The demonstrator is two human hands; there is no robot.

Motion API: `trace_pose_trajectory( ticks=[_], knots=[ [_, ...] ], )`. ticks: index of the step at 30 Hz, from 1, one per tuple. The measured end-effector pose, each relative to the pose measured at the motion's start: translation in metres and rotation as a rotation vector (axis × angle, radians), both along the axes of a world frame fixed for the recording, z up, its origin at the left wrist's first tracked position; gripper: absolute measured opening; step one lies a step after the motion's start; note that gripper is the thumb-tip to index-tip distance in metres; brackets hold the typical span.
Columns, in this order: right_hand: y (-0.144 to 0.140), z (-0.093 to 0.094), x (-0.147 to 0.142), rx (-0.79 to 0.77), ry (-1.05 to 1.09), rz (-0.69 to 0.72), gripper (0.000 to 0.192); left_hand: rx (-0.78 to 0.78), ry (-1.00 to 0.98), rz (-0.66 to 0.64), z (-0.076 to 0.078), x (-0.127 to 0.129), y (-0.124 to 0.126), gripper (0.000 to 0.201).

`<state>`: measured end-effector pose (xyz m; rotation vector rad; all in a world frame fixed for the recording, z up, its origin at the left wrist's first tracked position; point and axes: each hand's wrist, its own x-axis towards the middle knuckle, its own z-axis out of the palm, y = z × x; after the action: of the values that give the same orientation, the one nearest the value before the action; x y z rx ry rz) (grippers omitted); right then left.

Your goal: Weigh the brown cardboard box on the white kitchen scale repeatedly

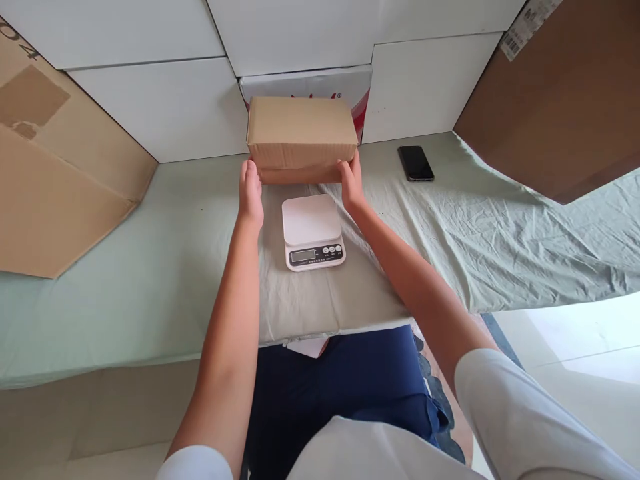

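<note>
A closed brown cardboard box (303, 123) is gripped between my two hands at the back of the cloth-covered table. My left hand (251, 193) presses against its left end, fingers partly hidden behind it. Around the front right corner of the box wraps my right hand (352, 180), its thumb on the front face. Just in front of the box lies a white digital kitchen scale (313, 227) with nothing on its platform. The scale's small display looks blank, with several round buttons beside it.
A black phone (416, 163) lies to the right of the box. Large cardboard boxes stand at the left (65, 167) and right (560, 107). Behind are white panels (160, 107) and a white-and-red printed box (270, 87). A pale green cloth (165, 267) covers the table.
</note>
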<state>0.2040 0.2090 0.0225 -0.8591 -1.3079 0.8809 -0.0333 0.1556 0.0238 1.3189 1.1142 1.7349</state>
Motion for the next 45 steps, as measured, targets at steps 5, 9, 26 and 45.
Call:
trace_pose_trajectory(
  ticks=[5,9,26,45],
  knots=[
    [0.026,-0.027,-0.010,-0.073,0.052,0.004,0.077,-0.152,-0.059,0.027,-0.031,-0.001,0.023,0.099],
    [0.032,-0.036,-0.004,-0.104,0.026,0.050,0.071,-0.192,-0.059,0.045,-0.046,-0.001,0.019,0.101],
    [0.033,-0.042,0.003,-0.124,0.055,-0.034,0.066,-0.204,-0.056,0.108,-0.058,-0.052,0.018,0.095],
    [0.058,-0.069,0.010,-0.097,0.109,0.043,0.061,-0.290,-0.181,0.054,-0.029,-0.033,-0.002,0.068]
  ],
)
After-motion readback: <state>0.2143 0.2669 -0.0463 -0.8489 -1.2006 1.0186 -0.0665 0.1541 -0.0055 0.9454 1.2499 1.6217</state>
